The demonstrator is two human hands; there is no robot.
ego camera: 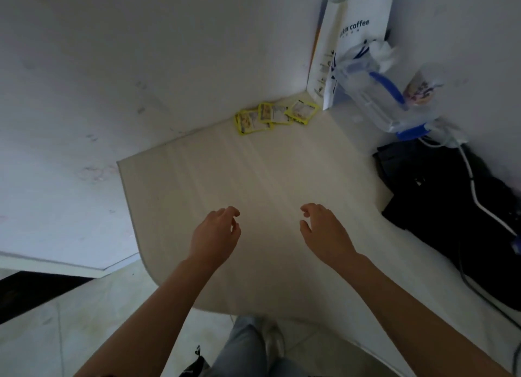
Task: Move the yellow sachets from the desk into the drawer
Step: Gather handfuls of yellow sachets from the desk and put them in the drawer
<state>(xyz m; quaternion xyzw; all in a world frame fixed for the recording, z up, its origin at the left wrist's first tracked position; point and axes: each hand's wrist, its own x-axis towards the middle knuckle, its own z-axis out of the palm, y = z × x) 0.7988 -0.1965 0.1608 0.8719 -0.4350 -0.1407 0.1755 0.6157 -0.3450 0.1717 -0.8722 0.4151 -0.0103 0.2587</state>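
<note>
1. Nearest the camera, pale floor tiles (84,314) show below the desk edge, with the person's light trouser leg (248,345) between the two forearms.
2. The desk (267,179) is a pale, cream-coloured top with a rounded near-left corner, set into the corner of a white wall (141,52).
3. The left hand (215,233) hangs above the near part of the desk, palm down, its fingers loosely curled and holding nothing; whether it touches the surface cannot be told.
4. The right hand (324,230) hangs beside it, well apart from the left, fingers likewise loosely bent with thumb and forefinger parted, and it holds nothing.
5. On the right side of the desk lies a black bag or cloth (439,196), with a white cable (476,199) running across it.
6. Further back on the right, a clear plastic container with blue clips (375,100) stands near the wall, with a clear cup (423,89) just beside it.
7. The yellow sachets (275,116) lie in an overlapping cluster at the far edge of the desk, against the wall and well apart from both hands.
8. In the far corner a white paper bag (363,18) printed with "coffee" stands upright, just right of the sachets.
</note>
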